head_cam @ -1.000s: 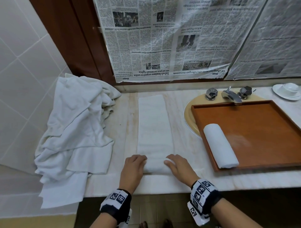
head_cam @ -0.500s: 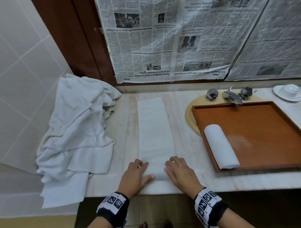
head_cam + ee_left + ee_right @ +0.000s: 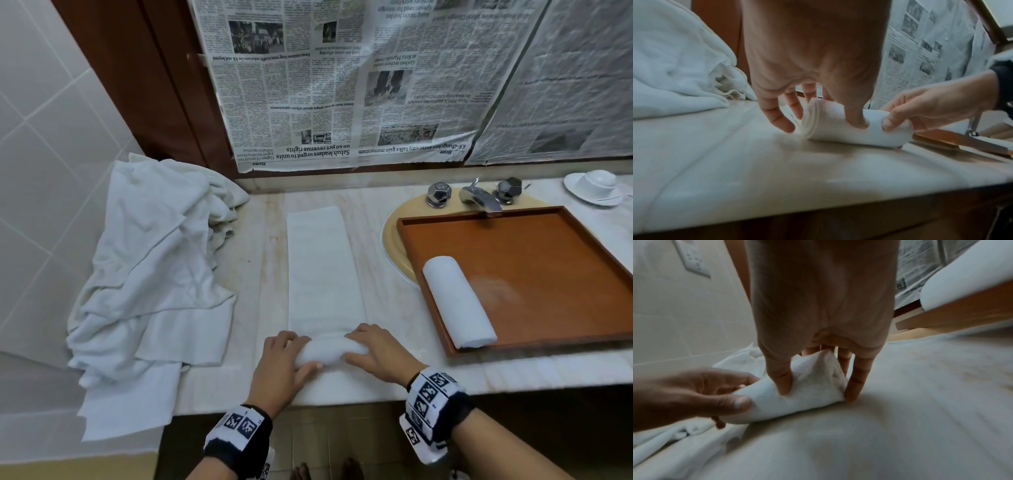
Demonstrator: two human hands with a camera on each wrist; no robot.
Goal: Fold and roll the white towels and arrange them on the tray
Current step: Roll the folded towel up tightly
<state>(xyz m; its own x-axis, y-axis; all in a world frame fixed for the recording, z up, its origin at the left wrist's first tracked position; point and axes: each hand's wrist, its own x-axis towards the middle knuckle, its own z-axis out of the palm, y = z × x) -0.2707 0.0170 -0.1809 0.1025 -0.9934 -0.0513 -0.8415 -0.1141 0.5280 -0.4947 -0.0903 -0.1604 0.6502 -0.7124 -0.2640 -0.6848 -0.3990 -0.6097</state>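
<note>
White terry cloth lies heaped at the far left of the marble counter point(image 3: 513, 373): a pile of loose towels point(image 3: 154, 274) slumped against the tiled wall point(image 3: 44, 137), one corner hanging over the counter's front edge. Right of that pile, and well apart from it at the back, a folded towel point(image 3: 322, 267) lies as a long flat strip running from the back of the counter toward the front edge. Its near end is rolled into a short cylinder, and both hands are on that roll. The left hand point(image 3: 281, 363) grips the roll's left end, thumb pressed into the near side and fingers curled over the top, as the left wrist view shows. The right hand point(image 3: 380, 353) grips the right end the same way, thumb dug into the cloth and fingers wrapped over and behind it. Both wrists wear black bands with square markers. Right of the strip sits a brown wooden tray point(image 3: 548, 274), resting over a yellow basin point(image 3: 394, 246). One finished rolled towel point(image 3: 459, 301) lies inside the tray along its left wall. Behind the tray stand the chrome tap point(image 3: 479, 198) and two handles. Further right, at the counter's back corner, sits a white cup on a saucer point(image 3: 592, 186). Newspaper sheets point(image 3: 342, 85) cover the wall above the counter.
</note>
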